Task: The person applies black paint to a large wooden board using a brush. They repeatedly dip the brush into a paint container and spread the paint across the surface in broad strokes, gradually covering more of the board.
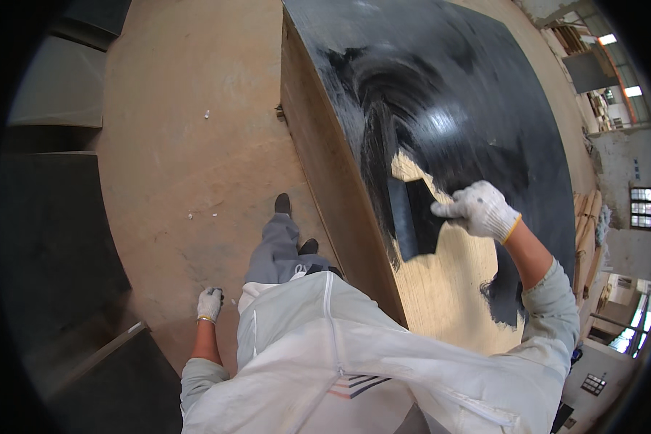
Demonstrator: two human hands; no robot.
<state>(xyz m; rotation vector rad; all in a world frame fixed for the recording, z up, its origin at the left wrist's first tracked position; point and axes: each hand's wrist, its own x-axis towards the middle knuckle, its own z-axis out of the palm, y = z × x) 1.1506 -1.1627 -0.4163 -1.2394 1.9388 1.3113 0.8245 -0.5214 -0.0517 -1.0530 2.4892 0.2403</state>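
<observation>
My right hand [479,210], in a white knit glove with a yellow cuff, is closed on a wide, flat, dark scraper [421,217]. The scraper's blade lies against the top of a tall stack of boards [347,181]. Glossy black coating [477,108] covers most of that top in curved streaks, while pale bare wood [448,278] shows near me and around the blade. Well away from the boards, at the lower left, hangs my left hand [210,304]. Its glove has dark fingertips, the fingers are curled in, and nothing shows in them.
Brown floor [188,145] with a few small white scraps runs along the stack's left side, where my feet stand. Dark panel stacks [58,224] line the far left. Long timber pieces [586,231] lie beyond the right edge, near a wall with windows [641,206].
</observation>
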